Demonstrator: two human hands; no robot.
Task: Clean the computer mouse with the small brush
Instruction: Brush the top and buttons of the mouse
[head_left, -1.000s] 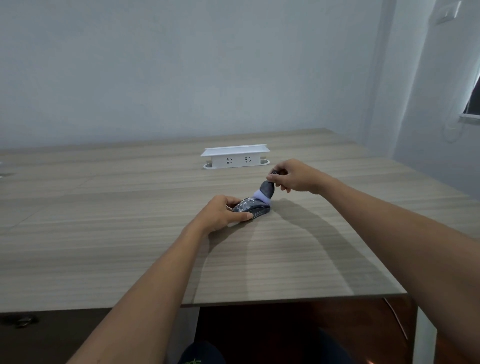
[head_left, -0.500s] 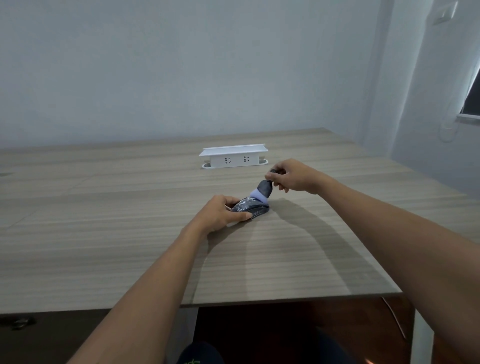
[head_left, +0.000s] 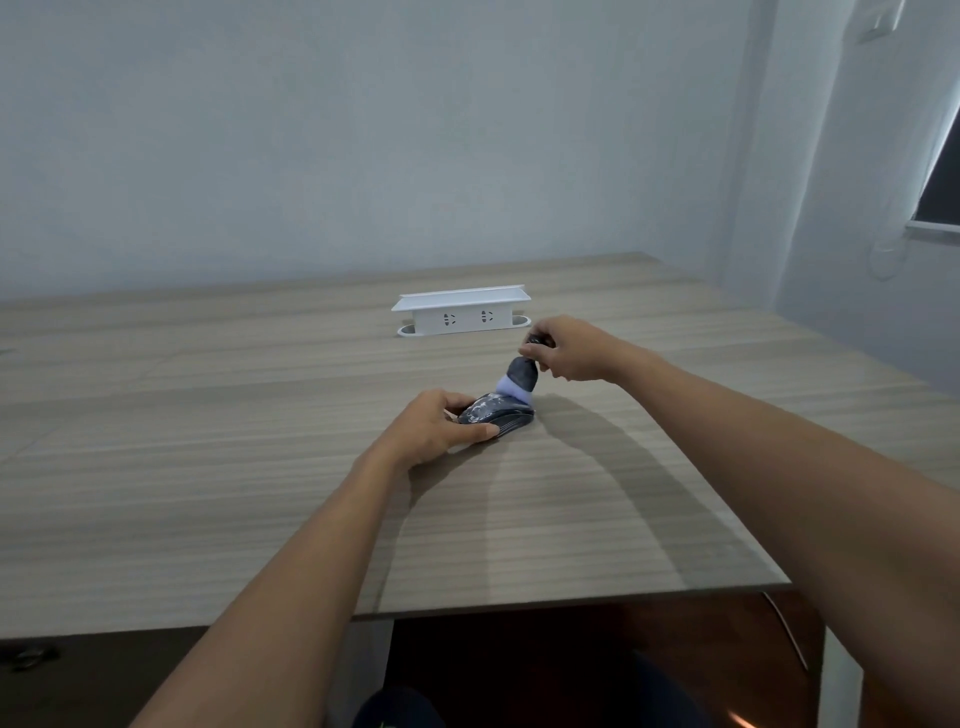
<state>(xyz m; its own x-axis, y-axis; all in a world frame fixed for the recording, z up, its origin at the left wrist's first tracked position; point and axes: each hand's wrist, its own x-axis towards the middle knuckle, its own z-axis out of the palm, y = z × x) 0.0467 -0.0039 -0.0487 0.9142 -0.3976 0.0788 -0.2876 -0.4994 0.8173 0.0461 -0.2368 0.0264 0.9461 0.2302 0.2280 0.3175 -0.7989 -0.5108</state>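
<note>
A dark computer mouse (head_left: 498, 411) with pale smears on its top lies on the wooden table (head_left: 208, 467), near the middle. My left hand (head_left: 431, 431) grips the mouse from its near left side, thumb along the front edge. My right hand (head_left: 569, 349) pinches the dark handle of a small brush (head_left: 519, 376). The brush points down and to the left, and its pale lilac bristles press on the far right end of the mouse. Part of the handle is hidden inside my fingers.
A white socket box (head_left: 461, 312) stands on the table behind the mouse, close to my right hand. The table's front edge runs across the bottom, with a dark gap and my knees below. A wall and window corner lie to the right.
The brush has shifted slightly left along the far end of the mouse, with my right hand following. My left hand keeps its hold on the mouse.
</note>
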